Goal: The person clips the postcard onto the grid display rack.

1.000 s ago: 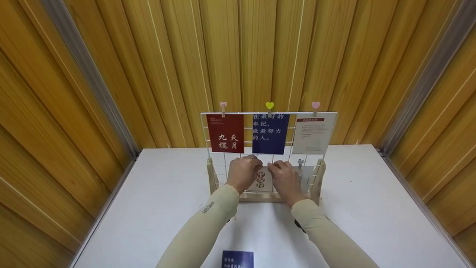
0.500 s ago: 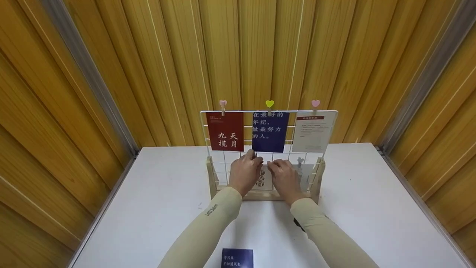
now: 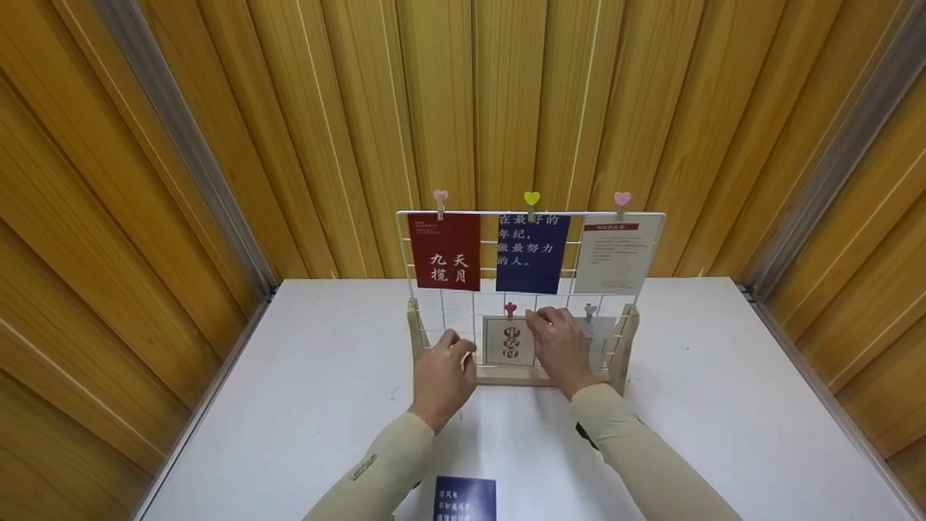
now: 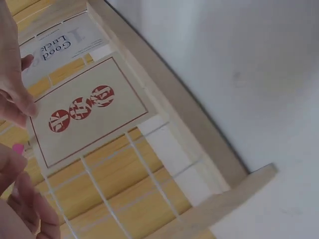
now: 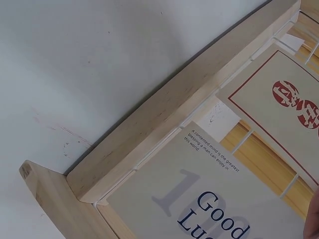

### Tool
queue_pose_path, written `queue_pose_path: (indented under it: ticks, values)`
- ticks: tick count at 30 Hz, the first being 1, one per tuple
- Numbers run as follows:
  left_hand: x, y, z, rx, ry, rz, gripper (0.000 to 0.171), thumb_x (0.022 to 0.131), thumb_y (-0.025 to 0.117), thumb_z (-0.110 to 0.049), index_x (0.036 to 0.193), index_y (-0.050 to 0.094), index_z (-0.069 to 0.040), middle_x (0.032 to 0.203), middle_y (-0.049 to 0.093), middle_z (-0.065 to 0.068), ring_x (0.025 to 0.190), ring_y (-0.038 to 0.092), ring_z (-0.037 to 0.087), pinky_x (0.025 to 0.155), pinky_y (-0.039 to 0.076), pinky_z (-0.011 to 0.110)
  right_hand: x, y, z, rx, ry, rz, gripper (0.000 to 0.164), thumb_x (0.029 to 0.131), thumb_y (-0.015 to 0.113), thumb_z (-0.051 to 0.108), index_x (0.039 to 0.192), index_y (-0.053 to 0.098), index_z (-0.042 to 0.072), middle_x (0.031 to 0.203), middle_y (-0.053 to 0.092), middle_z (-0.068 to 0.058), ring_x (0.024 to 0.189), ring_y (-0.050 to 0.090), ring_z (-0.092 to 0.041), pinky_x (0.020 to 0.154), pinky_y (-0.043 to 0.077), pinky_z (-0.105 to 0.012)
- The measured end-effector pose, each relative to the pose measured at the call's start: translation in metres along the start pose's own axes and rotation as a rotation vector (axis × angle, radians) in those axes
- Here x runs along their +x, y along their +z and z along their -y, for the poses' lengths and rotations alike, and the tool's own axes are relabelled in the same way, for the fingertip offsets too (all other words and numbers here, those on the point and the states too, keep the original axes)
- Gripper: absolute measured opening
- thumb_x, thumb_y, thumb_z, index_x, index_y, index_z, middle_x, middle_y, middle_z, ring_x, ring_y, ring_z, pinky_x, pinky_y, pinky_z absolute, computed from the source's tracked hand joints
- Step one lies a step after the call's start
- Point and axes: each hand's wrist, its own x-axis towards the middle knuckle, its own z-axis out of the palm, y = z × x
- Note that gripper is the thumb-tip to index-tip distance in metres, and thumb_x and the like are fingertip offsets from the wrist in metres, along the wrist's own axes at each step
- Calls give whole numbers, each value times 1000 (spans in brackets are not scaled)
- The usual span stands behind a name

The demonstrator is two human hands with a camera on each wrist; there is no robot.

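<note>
A cream card (image 3: 499, 340) with red round characters and a red border hangs on the lower part of a white wire grid (image 3: 461, 304). A red-pink heart clip (image 3: 510, 310) sits at its top edge. My right hand (image 3: 561, 347) pinches the card's upper right corner; in the right wrist view just a sliver of a finger (image 5: 312, 219) shows. To the card's left, my left hand (image 3: 445, 376) is apart from it, fingers loosely bent and holding nothing. Beside the right hand, a grey "Good Luck" card (image 5: 199, 194) hangs under a grey heart clip (image 3: 590, 310).
Along the grid's top hang a red card (image 3: 445, 246), a blue card (image 3: 532, 257) and a white card (image 3: 611, 257), under heart clips. A wooden base (image 3: 510, 375) supports the grid on a white table (image 3: 289, 405). Another blue card (image 3: 465, 499) lies near the front.
My left hand has left the cream card's top edge and moved left and down, uncovering the red-pink clip. The right hand stays at the card's corner. The head view has shifted slightly.
</note>
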Motion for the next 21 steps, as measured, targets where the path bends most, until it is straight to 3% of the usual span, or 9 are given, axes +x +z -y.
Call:
queue_pose_path:
  ticks: [5,8,15,18,21]
  values:
    - [-50,-11,39,-22,-152,0,8,81,72,-3,84,73,-10,80,59,-2,65,63,13,54,50,30,0,-2,2,10,16,20,16,89,72,5,105,74,3,93,65,-10,84,62,-26,69,55,-40]
    - [-74,-21,54,-18,-259,43,8,80,73,-3,85,74,-9,79,58,-3,66,61,13,56,49,30,0,-2,1,15,10,25,16,89,72,4,106,73,3,94,66,-12,85,62,-28,70,56,-40]
    - [-114,-44,68,14,-515,220,10,82,74,-8,91,73,-12,80,58,-5,65,56,9,57,47,29,-5,0,-1,31,4,8,19,87,73,-1,105,73,1,94,64,-13,87,62,-29,71,56,-42]
    - [-128,-52,72,22,-589,276,12,82,75,-10,93,72,-12,81,58,-5,65,55,10,57,47,30,-5,-1,0,32,5,22,19,87,73,0,105,73,1,94,64,-14,87,62,-30,70,56,-42]
    - [-138,-57,75,27,-634,288,14,81,76,-12,95,72,-12,81,58,-4,65,55,11,58,47,31,0,-3,2,29,14,47,17,89,72,2,106,73,1,94,64,-13,87,62,-30,71,56,-42]
